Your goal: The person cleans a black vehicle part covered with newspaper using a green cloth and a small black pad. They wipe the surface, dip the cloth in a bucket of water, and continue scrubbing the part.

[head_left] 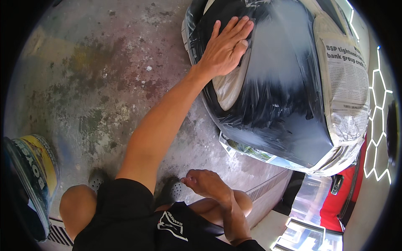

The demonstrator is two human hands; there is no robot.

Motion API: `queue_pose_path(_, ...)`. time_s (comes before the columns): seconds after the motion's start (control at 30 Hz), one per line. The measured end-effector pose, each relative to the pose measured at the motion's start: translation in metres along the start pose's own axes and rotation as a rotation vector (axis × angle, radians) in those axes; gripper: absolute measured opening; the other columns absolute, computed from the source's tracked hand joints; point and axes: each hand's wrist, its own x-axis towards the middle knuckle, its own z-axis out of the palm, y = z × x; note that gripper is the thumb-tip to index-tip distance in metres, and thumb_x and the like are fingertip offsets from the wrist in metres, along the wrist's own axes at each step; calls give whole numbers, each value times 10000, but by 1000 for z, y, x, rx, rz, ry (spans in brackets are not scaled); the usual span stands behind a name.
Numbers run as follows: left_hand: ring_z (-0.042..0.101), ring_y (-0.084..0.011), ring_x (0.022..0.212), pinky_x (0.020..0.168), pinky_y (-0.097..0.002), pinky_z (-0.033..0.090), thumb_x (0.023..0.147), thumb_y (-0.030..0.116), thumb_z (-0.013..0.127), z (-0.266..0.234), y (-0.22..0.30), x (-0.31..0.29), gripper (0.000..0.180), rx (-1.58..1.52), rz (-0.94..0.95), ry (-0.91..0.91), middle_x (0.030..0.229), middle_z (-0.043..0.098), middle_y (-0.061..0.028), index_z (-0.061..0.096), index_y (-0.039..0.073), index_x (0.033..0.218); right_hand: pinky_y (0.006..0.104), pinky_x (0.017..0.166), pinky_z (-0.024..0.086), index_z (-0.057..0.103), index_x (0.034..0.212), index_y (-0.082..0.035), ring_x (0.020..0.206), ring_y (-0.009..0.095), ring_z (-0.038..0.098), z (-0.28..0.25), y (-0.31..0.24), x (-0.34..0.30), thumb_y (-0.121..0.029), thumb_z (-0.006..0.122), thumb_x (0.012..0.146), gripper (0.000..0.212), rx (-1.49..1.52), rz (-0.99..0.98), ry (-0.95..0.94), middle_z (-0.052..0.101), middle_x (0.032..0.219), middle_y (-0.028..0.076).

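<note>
I'm watching the left hand (226, 48) lie flat on the dark car body panel (276, 96), fingers (236, 29) stretched out and gripping nothing, palm pressing a pale sanding pad (228, 90) that sticks out below the wrist. Beyond the fingertips the panel is already dulled to a grey haze; farther down it is glossy, so I judge the rubbing about half done. Newspaper masking (345, 83) edges it. The right hand (207, 182) hangs loose, curled and empty, over the knee.
</note>
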Motion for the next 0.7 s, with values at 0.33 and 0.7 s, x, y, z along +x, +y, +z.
queue_pose_path(0.33, 173, -310, 1735, 1380, -600, 9, 1209, 399, 308, 4, 0, -10, 612, -35, 48, -9, 1845, 310, -87, 358, 159, 1770, 542, 880, 592, 772, 1043, -45, 951, 456, 764, 5, 9, 3, -459, 641, 1105, 438, -28, -29, 25, 793, 932, 215)
queue_pose_path(0.7, 259, -368, 1704, 1370, -630, 89, 1202, 389, 311, 2, 2, -16, 606, -11, 61, 9, 1809, 386, -114, 409, 137, 1744, 540, 875, 591, 772, 1018, -47, 935, 453, 764, 2, -2, 2, -434, 651, 1098, 413, 32, -108, 41, 790, 917, 213)
